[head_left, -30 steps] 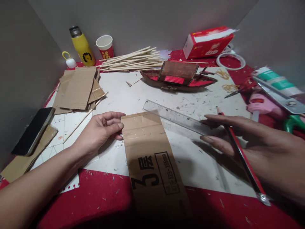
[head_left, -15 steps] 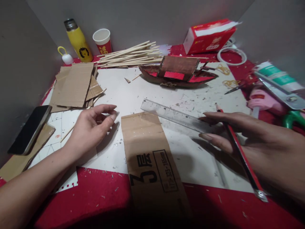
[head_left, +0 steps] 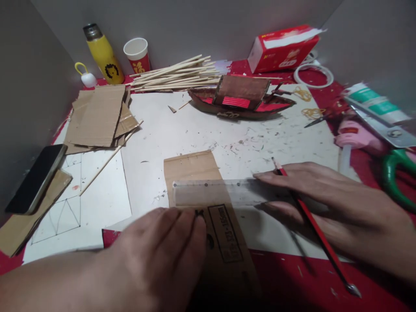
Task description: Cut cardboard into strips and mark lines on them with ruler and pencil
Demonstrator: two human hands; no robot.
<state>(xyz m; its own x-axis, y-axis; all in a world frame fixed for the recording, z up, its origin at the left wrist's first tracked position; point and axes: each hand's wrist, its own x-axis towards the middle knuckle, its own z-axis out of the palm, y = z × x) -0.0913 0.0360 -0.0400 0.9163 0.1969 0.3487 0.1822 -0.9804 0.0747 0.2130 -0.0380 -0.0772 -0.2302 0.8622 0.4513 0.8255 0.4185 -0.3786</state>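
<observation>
A strip of brown cardboard [head_left: 191, 167] with black printing lies in front of me, its near part in shadow. My left hand [head_left: 162, 251] rests over its left side, fingers bent and close together on it; the thumb is hidden. Across the strip lies a clear plastic ruler [head_left: 208, 193], nearly level from left to right. My right hand [head_left: 328, 203] pinches the ruler's right part between thumb and fingers. A red and black pencil [head_left: 312, 216] is also tucked in that hand, its tip pointing up and away from me.
Beyond the strip stands a brown model boat [head_left: 242, 99], before a pile of wooden sticks [head_left: 175, 76]. Cardboard pieces [head_left: 94, 117] and a phone [head_left: 37, 177] lie left. Green-handled scissors [head_left: 390, 173] and a pink glue gun [head_left: 357, 136] lie right. A paper cup [head_left: 138, 56] stands behind.
My left hand has come down and toward me onto the cardboard strip. The ruler, slanted before beyond the strip's far end, has moved nearer and turned to lie across it.
</observation>
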